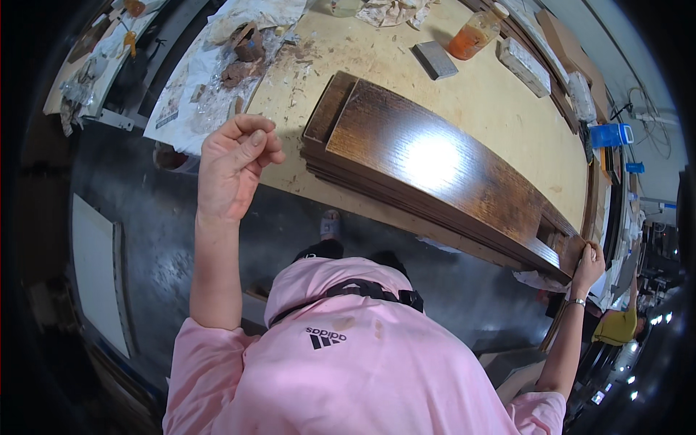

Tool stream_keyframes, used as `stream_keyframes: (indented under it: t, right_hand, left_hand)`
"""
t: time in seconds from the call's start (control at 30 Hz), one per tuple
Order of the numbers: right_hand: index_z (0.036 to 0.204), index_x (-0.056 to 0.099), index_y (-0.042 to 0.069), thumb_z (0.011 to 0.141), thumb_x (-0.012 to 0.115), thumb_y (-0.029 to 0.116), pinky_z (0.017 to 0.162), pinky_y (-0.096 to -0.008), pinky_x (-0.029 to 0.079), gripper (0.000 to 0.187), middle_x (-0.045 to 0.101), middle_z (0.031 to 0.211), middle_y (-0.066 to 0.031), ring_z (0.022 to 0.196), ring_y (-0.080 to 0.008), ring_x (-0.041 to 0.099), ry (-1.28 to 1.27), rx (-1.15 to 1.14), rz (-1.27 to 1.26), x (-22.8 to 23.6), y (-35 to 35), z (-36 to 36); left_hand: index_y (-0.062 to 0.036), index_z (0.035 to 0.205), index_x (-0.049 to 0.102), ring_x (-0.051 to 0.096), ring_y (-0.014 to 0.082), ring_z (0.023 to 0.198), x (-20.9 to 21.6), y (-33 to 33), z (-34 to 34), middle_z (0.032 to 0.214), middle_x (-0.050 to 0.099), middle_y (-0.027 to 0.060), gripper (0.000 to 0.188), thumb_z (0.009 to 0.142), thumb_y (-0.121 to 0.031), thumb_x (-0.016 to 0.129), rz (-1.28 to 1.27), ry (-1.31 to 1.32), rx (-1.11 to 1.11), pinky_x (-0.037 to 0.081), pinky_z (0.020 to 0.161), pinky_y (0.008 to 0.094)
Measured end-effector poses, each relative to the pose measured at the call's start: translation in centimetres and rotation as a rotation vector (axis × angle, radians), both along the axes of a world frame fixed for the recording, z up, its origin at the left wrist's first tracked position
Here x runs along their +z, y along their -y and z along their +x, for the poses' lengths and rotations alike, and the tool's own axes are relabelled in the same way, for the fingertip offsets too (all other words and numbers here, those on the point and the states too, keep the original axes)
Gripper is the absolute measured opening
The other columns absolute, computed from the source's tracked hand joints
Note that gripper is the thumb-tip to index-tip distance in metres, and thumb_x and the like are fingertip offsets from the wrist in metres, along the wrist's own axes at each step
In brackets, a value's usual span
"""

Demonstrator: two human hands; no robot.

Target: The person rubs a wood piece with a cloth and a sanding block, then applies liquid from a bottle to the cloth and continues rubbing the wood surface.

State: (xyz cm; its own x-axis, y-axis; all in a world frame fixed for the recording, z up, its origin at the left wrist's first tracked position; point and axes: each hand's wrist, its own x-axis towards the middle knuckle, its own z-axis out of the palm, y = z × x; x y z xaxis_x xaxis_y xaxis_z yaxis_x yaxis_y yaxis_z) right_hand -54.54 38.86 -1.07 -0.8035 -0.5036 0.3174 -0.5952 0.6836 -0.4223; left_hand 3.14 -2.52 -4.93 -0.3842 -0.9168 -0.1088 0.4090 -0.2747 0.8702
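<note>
A stack of dark brown, glossy wooden boards (pixel 435 159) lies along the near edge of the workbench, with a bright light reflected on its top board. That top board sits slightly offset from the boards under it, and an opening shows near its right end. At this right end, my right hand (pixel 589 267) has its fingers closed on the board's corner. My left hand (pixel 235 163) is raised just off the stack's left end, apart from the wood. Its fingers are curled against the thumb; anything pinched between them is hidden or too small to see.
On the pale workbench (pixel 290 90) are a grey block (pixel 435 59), a bottle of orange liquid (pixel 477 32) and a wrapped bar (pixel 523 67). Stained paper and plastic (pixel 210 80) lie left. A white panel (pixel 101 268) leans at left. Another person (pixel 616 326) is far right.
</note>
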Motion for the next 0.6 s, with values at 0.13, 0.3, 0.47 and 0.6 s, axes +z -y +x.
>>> stream_keyframes:
  t: [0.13,0.3,0.47,0.6]
  right_hand:
    - [0.097,0.069,-0.004,0.093,0.06,0.01,0.081,-0.0285,0.048,0.017,0.069,0.09,-0.0079,0.087,-0.0143,0.063,-0.044,0.013,-0.016,0.0,-0.3,-0.1]
    - [0.1,0.072,0.0,0.091,0.063,0.02,0.085,-0.0385,0.05,0.024,0.073,0.097,-0.0163,0.092,-0.03,0.068,-0.185,0.051,0.009,0.2,1.2,0.9]
    - [0.099,0.073,0.007,0.09,0.059,0.031,0.081,-0.0453,0.05,0.03,0.071,0.093,-0.0194,0.091,-0.0401,0.067,-0.304,0.028,0.117,0.7,2.9,2.3]
    - [0.1,0.074,0.012,0.088,0.058,0.035,0.082,-0.0473,0.05,0.032,0.072,0.096,-0.0176,0.093,-0.0402,0.067,-0.276,-0.022,0.11,1.0,3.1,2.4]
  left_hand:
    - [0.0074,0.107,0.066,0.068,0.0186,0.071,-0.1,-2.2,1.0,0.075,0.067,0.0107,0.03,0.103,-0.021,0.057,-0.008,-0.073,-0.036,0.056,0.069,0.0282]
    - [0.0097,0.104,0.067,0.066,0.0229,0.072,3.9,-7.1,0.0,0.079,0.067,0.0144,0.043,0.104,-0.031,0.055,-0.22,0.059,-0.315,0.053,0.067,0.0301]
    - [0.0052,0.088,0.073,0.064,0.0229,0.07,10.3,-12.2,-6.2,0.079,0.066,0.0165,0.032,0.093,-0.027,0.07,-0.55,0.002,-0.588,0.053,0.063,0.0292]
    - [0.0009,0.077,0.074,0.06,0.0184,0.064,15.7,-14.6,-10.1,0.076,0.066,0.0128,0.017,0.086,-0.013,0.073,-0.67,-0.203,-0.895,0.048,0.056,0.0258]
